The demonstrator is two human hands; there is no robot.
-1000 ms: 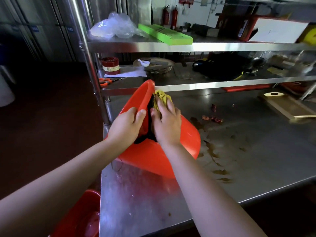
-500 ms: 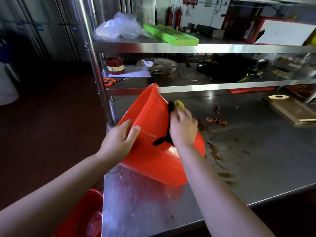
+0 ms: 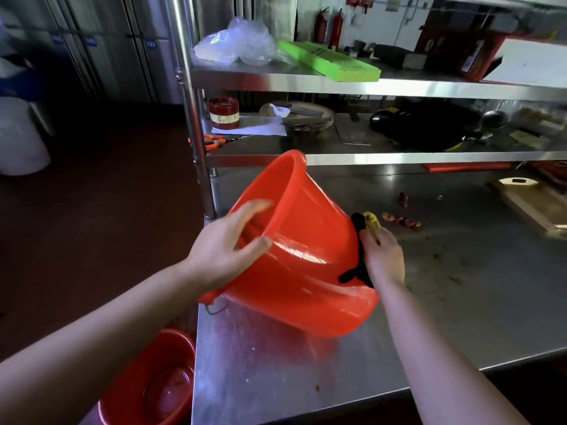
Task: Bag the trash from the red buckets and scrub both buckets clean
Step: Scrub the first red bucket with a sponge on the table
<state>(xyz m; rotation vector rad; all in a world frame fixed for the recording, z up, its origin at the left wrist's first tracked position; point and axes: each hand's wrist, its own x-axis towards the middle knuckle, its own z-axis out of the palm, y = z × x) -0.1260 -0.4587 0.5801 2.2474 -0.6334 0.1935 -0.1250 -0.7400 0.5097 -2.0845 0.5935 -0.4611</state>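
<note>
Bucket [image 3: 306, 271]: tilted on the table [image 3: 429, 317], mouth toward the left.
Left hand [image 3: 224, 250]: we pinch its rim.
Right hand [image 3: 383, 259]: we grip a cloth [image 3: 372, 220] against its outer wall.
Second bucket [image 3: 153, 378]: on the floor.

Two red buckets, one being scrubbed on the desk [image 3: 460, 302], one on the floor.
The tilted bucket [image 3: 306, 271] is glossy red plastic, its base edge on the desk and its open mouth turned up and left. The left hand [image 3: 224, 250] grips its rim, and the right hand [image 3: 383, 259] holds a yellow-and-black scrub pad [image 3: 372, 220] against its outer wall. The second bucket [image 3: 147, 391] stands upright on the floor beside the desk's near left corner.
</note>
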